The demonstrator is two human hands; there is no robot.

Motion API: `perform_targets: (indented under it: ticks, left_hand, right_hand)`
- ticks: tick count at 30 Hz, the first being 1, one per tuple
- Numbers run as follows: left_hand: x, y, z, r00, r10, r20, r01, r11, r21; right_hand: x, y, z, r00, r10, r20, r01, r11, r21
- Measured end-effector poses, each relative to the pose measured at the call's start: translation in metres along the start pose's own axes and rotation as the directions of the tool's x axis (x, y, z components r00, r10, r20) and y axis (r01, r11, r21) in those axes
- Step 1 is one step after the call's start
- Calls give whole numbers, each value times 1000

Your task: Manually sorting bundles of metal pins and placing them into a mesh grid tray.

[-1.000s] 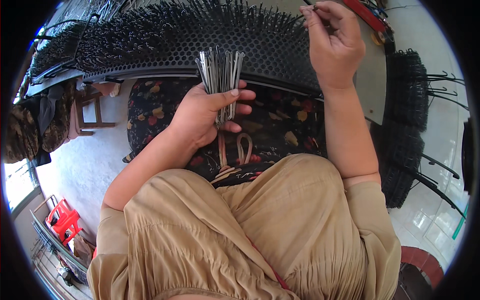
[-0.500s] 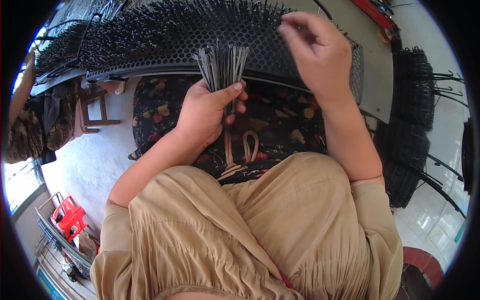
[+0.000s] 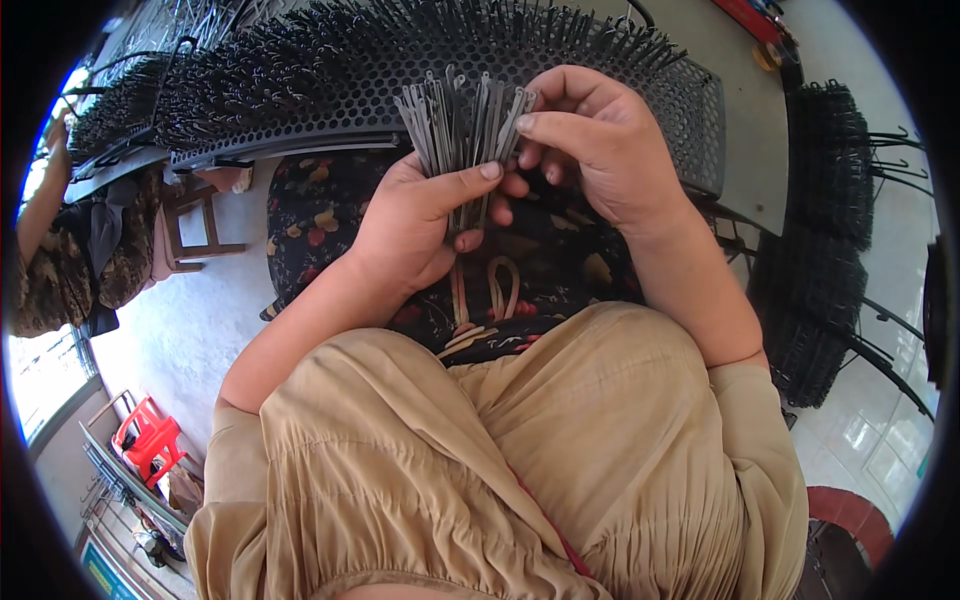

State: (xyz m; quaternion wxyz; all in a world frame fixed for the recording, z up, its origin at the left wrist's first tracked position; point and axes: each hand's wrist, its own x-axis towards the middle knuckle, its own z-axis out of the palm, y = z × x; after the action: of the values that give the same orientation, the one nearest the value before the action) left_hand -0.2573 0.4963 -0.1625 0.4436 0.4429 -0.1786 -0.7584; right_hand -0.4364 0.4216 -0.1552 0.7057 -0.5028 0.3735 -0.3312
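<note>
My left hand (image 3: pixel 415 215) is closed around a fanned bundle of thin grey metal strips (image 3: pixel 455 135), their ends with small holes pointing away from me. At the bundle's right edge, my right hand (image 3: pixel 615 150) pinches the end of one strip between thumb and forefinger. Its other fingers curl behind, partly hidden. Just beyond both hands lies a black perforated tray (image 3: pixel 365 115), with rows of dark thin metal pieces (image 3: pixel 270 75) standing up out of its holes.
A dark floral cloth (image 3: pixel 325 210) hangs below the tray. Bundles of black wire pieces (image 3: pixel 825 250) stand at the right. Another person's arm (image 3: pixel 45 185) shows at the far left, near a wooden stool (image 3: pixel 200 225). A red plastic chair (image 3: pixel 150 440) stands lower left.
My right hand has come down and left from above the tray to the bundle's right edge, taking hold of a strip there. The bundle has fanned wider and shifted slightly right.
</note>
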Motion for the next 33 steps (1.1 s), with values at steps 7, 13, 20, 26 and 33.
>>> perform_targets:
  ticks: [7, 13, 20, 26, 33]
  left_hand:
    - [0, -6, 1, 996, 27, -89, -24, 999, 40]
    - [-1, -5, -1, 996, 62, -70, -55, 993, 100]
    - [6, -12, -9, 988, 7, -157, 12, 992, 124]
    - [7, -14, -11, 984, 12, -175, 14, 989, 144]
    - [7, -13, -11, 984, 7, -176, 22, 986, 165]
  right_hand:
    - [-2, 9, 3, 1000, -15, -27, 13, 999, -52]
    - [0, 0, -3, 976, -176, -130, 170, 984, -57]
    - [25, -19, -28, 572, -776, -265, 528, 595, -605]
    - [34, -19, -29, 429, -900, -81, 464, 296, -835]
    - [39, -28, -22, 469, -881, -62, 398, 273, -876]
